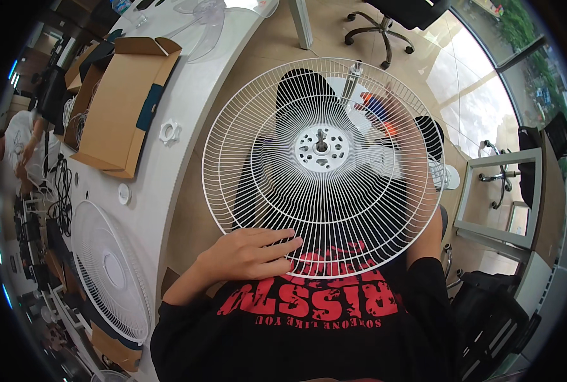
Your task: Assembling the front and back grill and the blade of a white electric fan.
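One round guard of thin white wires (322, 181) sits above the person's lap, its spokes radiating from a smooth, perforated hub plate (304, 159) around a metal shaft (321, 141). The left hand (250, 256) lies across its near rim, fingers loosely extended over the wires; its thumb is hidden, so I cannot tell whether it grips. Behind the mesh, the right hand (399, 105) is beside an orange-and-blue object (377, 107); how far it closes, or whether it holds that, I cannot tell. Distressed red block lettering, upside down here, crosses the black fabric shirt (347, 353). Leftward, a smooth white table (169, 167) bears a lobed white ring (169, 132), another ribbed guard (113, 270), a brown cardboard box (121, 108) and translucent fan blades (207, 32).
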Demonstrator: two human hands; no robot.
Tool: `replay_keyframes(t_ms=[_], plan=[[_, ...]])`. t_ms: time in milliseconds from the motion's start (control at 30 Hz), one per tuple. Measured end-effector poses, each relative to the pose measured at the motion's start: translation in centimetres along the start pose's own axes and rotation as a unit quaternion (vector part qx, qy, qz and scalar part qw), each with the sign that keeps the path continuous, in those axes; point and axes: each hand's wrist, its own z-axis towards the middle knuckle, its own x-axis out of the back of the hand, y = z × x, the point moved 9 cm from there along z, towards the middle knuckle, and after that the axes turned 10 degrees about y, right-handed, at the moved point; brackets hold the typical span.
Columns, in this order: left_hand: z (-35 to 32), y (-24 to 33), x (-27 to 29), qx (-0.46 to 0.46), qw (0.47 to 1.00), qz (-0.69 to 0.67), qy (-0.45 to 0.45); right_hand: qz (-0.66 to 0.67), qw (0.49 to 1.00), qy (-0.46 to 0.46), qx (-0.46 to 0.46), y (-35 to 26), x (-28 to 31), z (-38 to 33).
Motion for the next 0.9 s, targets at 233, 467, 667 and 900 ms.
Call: replay_keyframes(t_ms=[233,467,667,900], plan=[[-0.2,-0.8,-1.2,0.075,0.997,-0.008,0.006,0.009,0.999,-0.031,-0.031,-0.3,-1.3,1.9],[-1.7,-1.4,-1.3,0.128,0.99,-0.05,-0.031,0.021,0.997,-0.052,-0.058,-1.0,-2.9,4.4],[-2.2,-3.9,-1.2,0.257,0.877,-0.363,-0.184,-0.074,0.996,0.053,-0.022,-1.7,-2.4,4.0],[2.5,-14.0,0.1,0.328,0.94,0.032,-0.087,-0.122,0.99,0.06,-0.027,-1.4,-2.8,5.0]])
